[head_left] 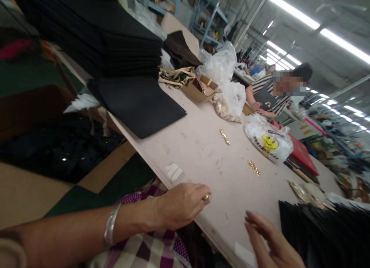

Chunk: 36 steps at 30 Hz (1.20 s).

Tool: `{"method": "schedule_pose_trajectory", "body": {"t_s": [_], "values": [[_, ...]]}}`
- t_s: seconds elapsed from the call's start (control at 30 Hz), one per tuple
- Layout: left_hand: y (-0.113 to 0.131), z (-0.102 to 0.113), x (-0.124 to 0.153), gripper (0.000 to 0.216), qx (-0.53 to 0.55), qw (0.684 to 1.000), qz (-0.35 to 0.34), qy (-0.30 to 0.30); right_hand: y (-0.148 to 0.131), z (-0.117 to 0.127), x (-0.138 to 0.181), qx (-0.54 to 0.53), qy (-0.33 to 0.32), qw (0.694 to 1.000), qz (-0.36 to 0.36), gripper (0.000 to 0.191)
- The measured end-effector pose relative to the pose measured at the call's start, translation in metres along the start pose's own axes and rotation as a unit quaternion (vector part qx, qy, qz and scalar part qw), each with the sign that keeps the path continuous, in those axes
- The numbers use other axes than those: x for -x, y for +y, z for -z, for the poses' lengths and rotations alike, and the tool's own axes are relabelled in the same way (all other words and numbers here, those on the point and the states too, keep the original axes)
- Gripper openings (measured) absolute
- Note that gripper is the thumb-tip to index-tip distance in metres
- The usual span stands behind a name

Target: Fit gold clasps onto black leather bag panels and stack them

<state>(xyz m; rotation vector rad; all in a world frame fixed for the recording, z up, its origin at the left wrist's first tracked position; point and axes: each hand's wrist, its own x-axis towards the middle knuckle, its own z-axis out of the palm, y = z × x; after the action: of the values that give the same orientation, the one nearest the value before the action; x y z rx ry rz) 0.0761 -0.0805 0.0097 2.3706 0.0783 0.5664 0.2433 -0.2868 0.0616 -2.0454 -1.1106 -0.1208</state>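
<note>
My left hand [183, 204] is closed above the table's near edge, with a silver bracelet on its wrist. A small, shiny gold-coloured metal piece [206, 197] shows at its fingertips; most of it is hidden by the fingers. To the right, my right hand [270, 241] is open, thumb and fingers apart, with nothing visible between them. Farther out on the table lie two small groups of gold-coloured metal pieces: a short row [224, 137] and a looser cluster [254, 168].
A tall stack of black sheets [130, 52] covers the far left of the table [199, 160]. More black pieces [323, 233] lie at right. Beyond are a cardboard box [196, 90], a smiley-face plastic bag [268, 139] and a red flat item [303, 152]. Another person [270, 91] sits across.
</note>
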Motion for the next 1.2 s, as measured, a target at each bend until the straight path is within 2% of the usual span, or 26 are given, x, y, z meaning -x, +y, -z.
{"method": "schedule_pose_trajectory", "body": {"t_s": [0.07, 0.1, 0.17, 0.23, 0.37, 0.5, 0.63, 0.73, 1.0, 1.13, 1.2], "values": [[-0.001, 0.003, 0.001, 0.013, -0.001, 1.0, 0.017, -0.011, -0.022, -0.038, -0.014, 0.007, -0.061, 0.981, 0.182, 0.019], [-0.002, 0.005, 0.002, 0.011, -0.004, 0.999, 0.032, -0.013, -0.033, -0.056, -0.019, 0.001, -0.07, 0.968, 0.24, 0.021], [-0.006, 0.007, 0.005, 0.009, -0.02, 0.998, 0.062, -0.009, -0.054, -0.085, -0.024, 0.001, -0.069, 0.956, 0.286, 0.024], [-0.012, 0.009, 0.009, 0.009, -0.052, 0.995, 0.081, -0.001, -0.067, -0.104, -0.023, 0.02, -0.052, 0.956, 0.287, 0.02], [-0.022, 0.014, 0.017, 0.008, -0.104, 0.99, 0.095, 0.02, -0.069, -0.124, -0.022, 0.041, -0.018, 0.974, 0.224, 0.014], [-0.024, 0.024, 0.024, 0.009, -0.123, 0.986, 0.108, 0.031, -0.064, -0.136, -0.027, -0.015, -0.085, 0.992, 0.094, 0.021], [-0.024, 0.031, 0.03, 0.024, -0.153, 0.982, 0.111, 0.028, -0.068, -0.146, -0.034, -0.116, -0.165, 0.977, -0.073, 0.032], [-0.026, 0.032, 0.033, 0.031, -0.178, 0.977, 0.115, 0.032, -0.077, -0.154, -0.039, -0.157, -0.179, 0.961, -0.142, 0.036], [-0.039, 0.032, 0.038, 0.039, -0.276, 0.947, 0.138, 0.088, -0.091, -0.183, -0.052, -0.22, -0.182, 0.936, -0.205, 0.036], [-0.045, 0.042, 0.042, 0.039, -0.282, 0.942, 0.152, 0.102, -0.094, -0.2, -0.06, -0.211, -0.165, 0.942, -0.2, 0.032], [-0.05, 0.049, 0.045, 0.039, -0.267, 0.943, 0.163, 0.11, -0.097, -0.209, -0.066, -0.217, -0.18, 0.941, -0.186, 0.029]]}}
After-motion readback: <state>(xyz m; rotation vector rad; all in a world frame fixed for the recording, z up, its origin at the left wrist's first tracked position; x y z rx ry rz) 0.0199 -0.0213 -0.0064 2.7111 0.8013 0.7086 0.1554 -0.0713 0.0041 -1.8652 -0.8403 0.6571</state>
